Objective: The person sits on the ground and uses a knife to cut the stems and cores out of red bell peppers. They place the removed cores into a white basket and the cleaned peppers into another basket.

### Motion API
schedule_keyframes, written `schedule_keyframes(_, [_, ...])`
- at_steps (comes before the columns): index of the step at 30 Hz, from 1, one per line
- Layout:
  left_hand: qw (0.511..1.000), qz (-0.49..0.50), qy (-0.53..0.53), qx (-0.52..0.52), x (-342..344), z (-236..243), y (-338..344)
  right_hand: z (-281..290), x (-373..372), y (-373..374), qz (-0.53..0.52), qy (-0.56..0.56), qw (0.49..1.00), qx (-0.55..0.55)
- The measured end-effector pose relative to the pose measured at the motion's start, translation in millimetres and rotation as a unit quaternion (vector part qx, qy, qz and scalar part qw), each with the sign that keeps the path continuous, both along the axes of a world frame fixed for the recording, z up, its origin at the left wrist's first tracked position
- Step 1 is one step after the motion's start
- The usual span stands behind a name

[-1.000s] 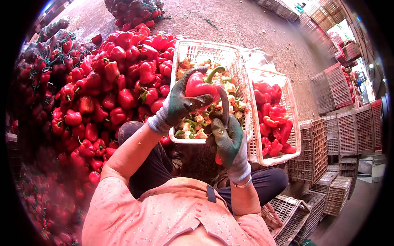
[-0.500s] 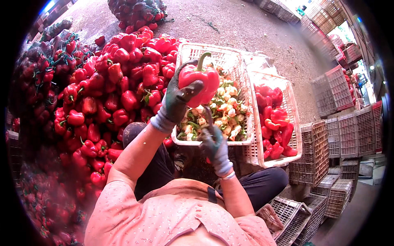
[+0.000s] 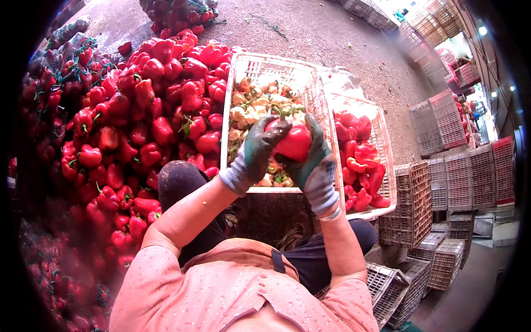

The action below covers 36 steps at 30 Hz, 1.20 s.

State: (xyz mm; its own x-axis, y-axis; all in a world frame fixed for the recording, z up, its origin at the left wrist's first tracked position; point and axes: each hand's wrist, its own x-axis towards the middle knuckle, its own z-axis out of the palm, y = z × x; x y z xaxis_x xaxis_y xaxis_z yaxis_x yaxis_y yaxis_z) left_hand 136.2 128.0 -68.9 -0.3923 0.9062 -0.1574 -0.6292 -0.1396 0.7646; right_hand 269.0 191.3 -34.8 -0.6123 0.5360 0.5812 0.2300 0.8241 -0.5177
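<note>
Both my gloved hands are wrapped round one red bell pepper (image 3: 295,143), its green stem up, above a white plastic crate (image 3: 225,138). My left hand (image 3: 259,145) grips the pepper's left side, thumb across its upper face. My right hand (image 3: 315,160) closes on its right and underside. Any tool in the right hand is hidden from view. Below the pepper, the crate holds pale pepper cores (image 3: 249,113) with green stems. A second white crate (image 3: 390,166) stands close on the right, with red pepper pieces (image 3: 362,160) in it.
A large heap of red bell peppers (image 3: 138,122) spreads to my left, beside filled net sacks (image 3: 50,83). Another full sack (image 3: 177,14) lies beyond the heap. Stacked plastic crates (image 3: 406,205) stand to the right. My bent knee (image 3: 180,180) is near the core crate.
My right hand has risen from below the pepper to its right side, and the blade it held no longer shows. The pepper has come lower and slightly right, now between both hands.
</note>
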Motion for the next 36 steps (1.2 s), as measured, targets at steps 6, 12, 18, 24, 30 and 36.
schedule_keyframes(6, [0.973,0.015,0.225,-0.041,-0.4,-2.4,-1.5,-5.8,9.7,21.6,0.075,-0.071,0.967,-0.231])
schedule_keyframes(12, [0.891,0.045,0.451,0.025,-3.5,-23.2,7.0,-11.5,10.2,36.2,0.090,-0.033,0.848,-0.521])
schedule_keyframes(18, [0.884,0.036,0.461,0.062,1.1,-31.6,17.7,-50.2,21.3,59.5,0.139,0.060,0.796,-0.586])
schedule_keyframes(24, [0.866,-0.002,0.483,0.129,-2.4,-39.0,22.1,-39.7,32.2,49.6,0.153,0.146,0.665,-0.716])
schedule_keyframes(30, [0.848,-0.027,0.479,0.226,0.3,-42.1,33.9,-45.9,43.1,49.2,0.147,0.210,0.632,-0.732])
schedule_keyframes(36, [0.899,-0.016,0.433,-0.062,5.4,10.7,61.2,-2.8,51.1,62.4,0.024,0.053,0.918,-0.393])
